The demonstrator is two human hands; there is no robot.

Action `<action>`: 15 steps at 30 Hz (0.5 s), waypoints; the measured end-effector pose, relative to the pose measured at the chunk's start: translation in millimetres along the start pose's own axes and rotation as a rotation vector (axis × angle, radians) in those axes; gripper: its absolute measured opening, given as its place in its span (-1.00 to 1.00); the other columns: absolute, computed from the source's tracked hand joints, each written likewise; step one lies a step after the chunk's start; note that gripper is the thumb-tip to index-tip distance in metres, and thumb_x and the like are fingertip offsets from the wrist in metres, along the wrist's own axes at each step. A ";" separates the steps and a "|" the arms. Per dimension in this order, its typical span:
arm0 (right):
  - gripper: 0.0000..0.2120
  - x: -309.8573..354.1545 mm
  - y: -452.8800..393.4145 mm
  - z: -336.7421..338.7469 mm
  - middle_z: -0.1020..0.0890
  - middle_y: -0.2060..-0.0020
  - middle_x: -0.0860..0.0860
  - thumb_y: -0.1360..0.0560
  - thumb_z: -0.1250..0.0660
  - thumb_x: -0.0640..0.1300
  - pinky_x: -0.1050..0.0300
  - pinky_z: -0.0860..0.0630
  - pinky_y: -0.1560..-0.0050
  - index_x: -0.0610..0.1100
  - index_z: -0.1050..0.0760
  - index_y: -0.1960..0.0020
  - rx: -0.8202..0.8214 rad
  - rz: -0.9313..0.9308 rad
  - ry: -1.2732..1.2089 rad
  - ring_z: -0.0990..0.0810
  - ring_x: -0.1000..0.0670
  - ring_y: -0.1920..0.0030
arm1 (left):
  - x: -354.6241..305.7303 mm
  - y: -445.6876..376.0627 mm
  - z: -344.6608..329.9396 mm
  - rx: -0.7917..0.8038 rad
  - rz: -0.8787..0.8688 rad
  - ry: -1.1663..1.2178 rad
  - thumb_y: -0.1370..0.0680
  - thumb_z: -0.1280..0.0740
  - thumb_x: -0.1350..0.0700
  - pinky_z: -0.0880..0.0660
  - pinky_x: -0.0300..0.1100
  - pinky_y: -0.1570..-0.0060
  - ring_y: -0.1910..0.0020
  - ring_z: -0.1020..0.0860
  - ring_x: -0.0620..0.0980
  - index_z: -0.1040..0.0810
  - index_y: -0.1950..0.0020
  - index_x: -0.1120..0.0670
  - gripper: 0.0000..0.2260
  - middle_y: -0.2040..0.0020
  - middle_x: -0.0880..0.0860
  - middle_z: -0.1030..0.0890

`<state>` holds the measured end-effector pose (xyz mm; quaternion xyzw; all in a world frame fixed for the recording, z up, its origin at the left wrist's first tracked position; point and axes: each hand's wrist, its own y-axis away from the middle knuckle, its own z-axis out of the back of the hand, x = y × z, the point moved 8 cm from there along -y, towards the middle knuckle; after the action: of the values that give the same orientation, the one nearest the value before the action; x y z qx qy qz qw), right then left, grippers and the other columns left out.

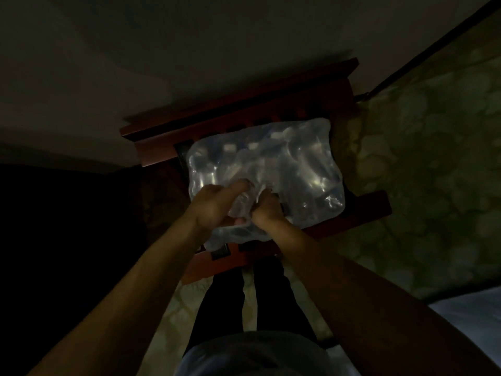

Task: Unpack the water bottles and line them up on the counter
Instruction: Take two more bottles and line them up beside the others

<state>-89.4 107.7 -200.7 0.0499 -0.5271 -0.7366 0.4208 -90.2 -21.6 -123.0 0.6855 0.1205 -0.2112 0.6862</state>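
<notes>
With our left hand (217,202) and right hand (267,206) both bunching the wrap (241,210) between them, we should tear outward, keeping the bottles (271,161) beyond steady.

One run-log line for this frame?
stage: opening wrap | left hand, right hand: gripping plastic wrap | bottles: all packed
</notes>
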 end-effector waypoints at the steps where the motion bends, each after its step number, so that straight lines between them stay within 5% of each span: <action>1: -0.66 -1.6 -2.4 -1.8 -0.53 -0.25 -0.25 -0.61 -0.20 -0.17 0.02 -0.46 -0.19 -0.30 -0.40 -0.33 0.016 -0.006 0.015 -0.52 -0.22 -0.24 | -4.5 6.9 1.8 0.007 -0.043 -0.061 -0.52 -0.41 -0.08 -0.65 0.10 -0.03 0.09 -0.71 0.14 -0.69 0.01 0.19 -0.67 0.09 0.16 -0.73; 5: -0.61 -9.4 -13.3 -5.9 -0.49 -0.33 -0.22 -0.61 -0.20 -0.07 -0.01 -0.42 -0.31 -0.25 -0.39 -0.37 0.021 -0.071 0.045 -0.48 -0.19 -0.31 | -10.9 36.0 17.3 -0.034 -0.139 -0.167 -0.35 -0.37 -0.29 -0.68 0.05 0.13 0.16 -0.71 0.05 -0.69 -0.01 0.05 -0.53 0.08 0.01 -0.71; 9: -0.69 -19.9 -21.0 -9.6 -0.58 -0.23 -0.17 -0.53 -0.32 0.01 0.14 -0.49 0.09 -0.19 -0.51 -0.13 -0.042 -0.202 -0.083 -0.60 -0.12 -0.03 | -1.4 51.4 39.9 -0.093 -0.116 -0.075 -0.27 -0.38 -0.30 -0.67 0.12 0.09 0.13 -0.72 0.10 -0.70 0.03 0.02 -0.52 0.06 0.09 -0.73; 11: -0.42 -23.8 -19.1 -15.7 -0.46 -0.34 -0.22 -0.48 -0.36 0.09 -0.03 -0.47 -0.13 -0.24 -0.37 -0.35 -0.077 -0.295 -0.063 -0.50 -0.21 -0.26 | 2.5 55.2 46.5 -0.115 -0.125 -0.044 -0.31 -0.38 -0.26 -0.67 0.15 0.10 0.13 -0.72 0.10 -0.70 0.04 0.03 -0.57 0.08 0.09 -0.73; 13: -0.17 -25.3 -19.7 -24.4 -0.21 -0.48 -0.29 -0.48 -0.32 0.13 -0.25 -0.26 -0.37 -0.26 -0.02 -0.53 -0.081 -0.359 0.029 -0.22 -0.31 -0.45 | 5.4 56.7 48.9 -0.130 -0.139 -0.033 -0.33 -0.38 -0.25 -0.67 0.14 0.11 0.12 -0.72 0.09 -0.70 0.04 0.04 -0.58 0.10 0.08 -0.73; 15: -0.18 -26.1 -22.0 -25.0 -0.14 -0.50 -0.31 -0.52 -0.25 0.11 -0.30 -0.15 -0.42 -0.26 0.08 -0.55 -0.094 -0.367 0.054 -0.14 -0.34 -0.48 | 8.3 56.4 48.9 -0.134 -0.146 -0.045 -0.33 -0.37 -0.26 -0.68 0.10 0.12 0.12 -0.72 0.08 -0.70 0.02 0.04 -0.56 0.11 0.07 -0.73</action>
<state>-72.3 108.9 -239.3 0.1449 -0.4627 -0.8233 0.2951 -63.3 -72.9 -75.1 0.6227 0.1686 -0.2677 0.7157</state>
